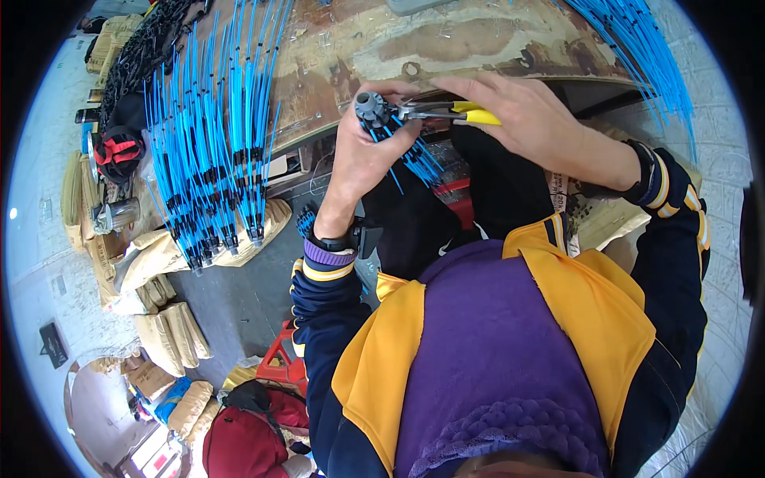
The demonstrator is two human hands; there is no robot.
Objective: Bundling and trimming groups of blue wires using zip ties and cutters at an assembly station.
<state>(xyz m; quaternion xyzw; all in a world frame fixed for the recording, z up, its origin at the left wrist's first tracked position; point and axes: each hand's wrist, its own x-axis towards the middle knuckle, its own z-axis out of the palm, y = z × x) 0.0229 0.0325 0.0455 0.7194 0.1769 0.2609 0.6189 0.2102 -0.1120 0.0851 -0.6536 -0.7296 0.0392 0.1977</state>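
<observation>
My left hand (pixel 360 159) is closed around a grey, round-ended connector (pixel 371 106). A bunch of thin blue tubes (pixel 422 166) runs down from it over my lap. My right hand (pixel 532 121) grips pliers (pixel 478 114) with yellow handles. Their metal jaws reach to the side of the connector, by my left thumb. The hand hides part of the handles, and I cannot tell whether the jaws touch a tube. Both hands are just in front of the workbench edge.
The wooden workbench (pixel 470 40) curves across the top, with clear scraps on it. Many blue tube bundles (pixel 215 159) hang over its left side, more blue tubes (pixel 637 56) at the right. Brown sacks (pixel 171 338), a red stool (pixel 283 358) and a red bag (pixel 243 442) are at left.
</observation>
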